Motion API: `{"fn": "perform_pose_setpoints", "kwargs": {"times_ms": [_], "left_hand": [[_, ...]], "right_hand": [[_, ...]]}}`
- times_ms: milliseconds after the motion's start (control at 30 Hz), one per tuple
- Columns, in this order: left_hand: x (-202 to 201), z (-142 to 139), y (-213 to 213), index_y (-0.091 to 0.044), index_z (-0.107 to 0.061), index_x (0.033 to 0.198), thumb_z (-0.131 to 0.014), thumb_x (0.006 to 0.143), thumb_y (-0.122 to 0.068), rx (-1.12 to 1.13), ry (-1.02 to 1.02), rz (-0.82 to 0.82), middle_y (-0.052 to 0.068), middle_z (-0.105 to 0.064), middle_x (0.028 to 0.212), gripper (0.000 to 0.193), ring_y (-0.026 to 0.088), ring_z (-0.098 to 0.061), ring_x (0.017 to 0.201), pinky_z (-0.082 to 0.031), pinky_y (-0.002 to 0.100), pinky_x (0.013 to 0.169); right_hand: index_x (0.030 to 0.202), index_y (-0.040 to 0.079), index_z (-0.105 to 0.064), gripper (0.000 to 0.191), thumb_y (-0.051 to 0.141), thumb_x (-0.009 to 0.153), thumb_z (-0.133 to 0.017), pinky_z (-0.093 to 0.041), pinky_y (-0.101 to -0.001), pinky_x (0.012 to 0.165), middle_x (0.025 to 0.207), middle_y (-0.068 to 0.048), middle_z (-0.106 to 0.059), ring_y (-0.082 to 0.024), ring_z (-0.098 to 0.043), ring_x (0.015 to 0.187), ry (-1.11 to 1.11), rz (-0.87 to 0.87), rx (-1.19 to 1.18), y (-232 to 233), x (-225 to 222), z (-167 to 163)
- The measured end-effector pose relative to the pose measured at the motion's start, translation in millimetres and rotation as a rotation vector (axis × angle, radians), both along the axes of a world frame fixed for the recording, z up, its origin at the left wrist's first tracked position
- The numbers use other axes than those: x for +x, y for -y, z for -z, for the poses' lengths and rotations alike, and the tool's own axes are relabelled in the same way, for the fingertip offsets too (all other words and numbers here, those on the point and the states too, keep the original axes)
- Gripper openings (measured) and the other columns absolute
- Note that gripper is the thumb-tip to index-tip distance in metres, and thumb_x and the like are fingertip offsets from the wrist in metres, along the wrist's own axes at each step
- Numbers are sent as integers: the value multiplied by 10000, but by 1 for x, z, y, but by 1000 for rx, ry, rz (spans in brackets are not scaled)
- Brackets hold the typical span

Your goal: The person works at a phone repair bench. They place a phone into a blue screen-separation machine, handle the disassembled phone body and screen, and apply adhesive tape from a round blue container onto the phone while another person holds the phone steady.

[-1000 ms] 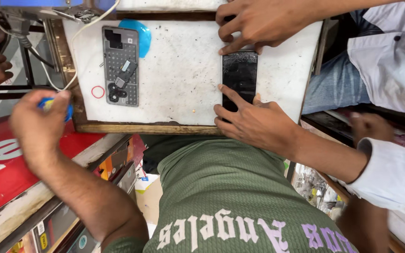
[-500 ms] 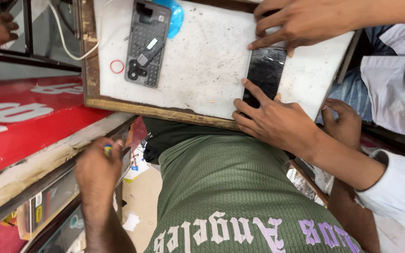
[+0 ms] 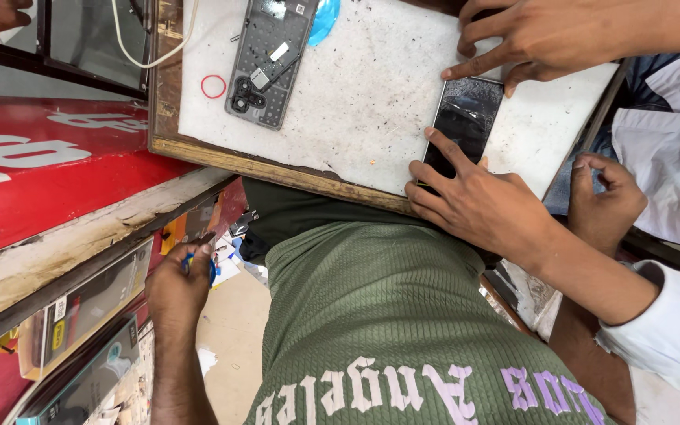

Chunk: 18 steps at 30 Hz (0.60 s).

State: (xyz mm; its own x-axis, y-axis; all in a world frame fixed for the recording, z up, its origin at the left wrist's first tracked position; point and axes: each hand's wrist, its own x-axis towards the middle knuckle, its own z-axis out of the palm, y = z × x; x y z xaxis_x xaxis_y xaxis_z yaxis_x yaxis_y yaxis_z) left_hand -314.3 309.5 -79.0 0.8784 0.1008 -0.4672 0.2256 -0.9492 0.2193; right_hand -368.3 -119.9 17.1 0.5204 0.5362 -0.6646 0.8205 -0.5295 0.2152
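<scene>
Wooden-framed white worktop (image 3: 371, 118), scuffed and speckled. Red painted counter (image 3: 49, 181) beside it. Pale floor (image 3: 234, 330) below. Even daylight.

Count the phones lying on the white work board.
2. An opened phone with its back off lies at the board's far left; a dark-screened phone lies at the right, under the right hand.

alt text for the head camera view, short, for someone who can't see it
The person's right hand presses a dark phone onto a white work board, while their left hand holds a blue tool below the counter. Another person's hand touches the phone's top.
</scene>
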Motion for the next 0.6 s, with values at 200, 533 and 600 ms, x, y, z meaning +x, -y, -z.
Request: {"fn": "perform_pose_setpoints", "kwargs": {"times_ms": [200,533,600], "left_hand": [[-16,1,-45,-198,-791,1043,-687,946,-468,206,-350,67,125,-766,847,306,294,-752,812,-568,437,821],[8,-54,55,-137,-746,968,-666,942,-286,408,-209,679,166,-746,1009,171,353,-732,961,-568,493,785],[23,-61,118,-111,-708,924,-672,922,-336,34,65,803,150,-699,806,228,368,-687,751,-531,511,628]], "right_hand": [[1491,193,-411,972,-59,655,-838,-165,-616,1239,1468,23,-408,-279,-309,1453,-104,16,-58,-1,0,1],[1416,113,-434,824,-16,701,-822,-212,-654,1217,1468,-14,-418,-302,-317,1439,-4,-73,-64,3,-2,5],[1401,91,-435,781,-16,726,-812,-195,-667,1215,1474,-29,-413,-314,-314,1442,-16,-78,-69,4,-5,9]]}}
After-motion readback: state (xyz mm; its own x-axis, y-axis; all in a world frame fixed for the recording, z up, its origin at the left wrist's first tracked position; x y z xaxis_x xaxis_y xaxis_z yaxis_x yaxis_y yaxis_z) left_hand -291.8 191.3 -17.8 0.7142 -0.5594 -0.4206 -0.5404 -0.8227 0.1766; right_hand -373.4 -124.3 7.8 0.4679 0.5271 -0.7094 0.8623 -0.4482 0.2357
